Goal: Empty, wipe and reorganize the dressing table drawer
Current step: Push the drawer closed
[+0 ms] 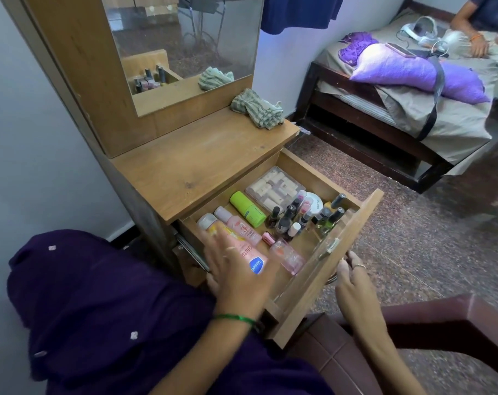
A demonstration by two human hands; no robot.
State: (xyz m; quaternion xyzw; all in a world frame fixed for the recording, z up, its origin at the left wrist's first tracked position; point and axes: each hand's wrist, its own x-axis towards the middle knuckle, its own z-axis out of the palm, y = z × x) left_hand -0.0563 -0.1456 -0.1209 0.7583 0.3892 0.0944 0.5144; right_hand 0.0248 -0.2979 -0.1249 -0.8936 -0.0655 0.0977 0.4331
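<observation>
The wooden drawer [324,269] stands pulled out, packed with smooth plastic bottles, a green tube [247,208], glossy nail-polish bottles [287,216] and a clear ribbed case [275,185] toward its back edge. The left hand [236,269] lies flat over a pink lotion bottle [249,256], its grip released. The right hand [353,277], grip loose, touches the drawer front. A crumpled checked cloth [256,108] sits at the surface's [185,166] far right corner, below a hazy mirror [185,38]. The floor [413,223] is speckled stone.
</observation>
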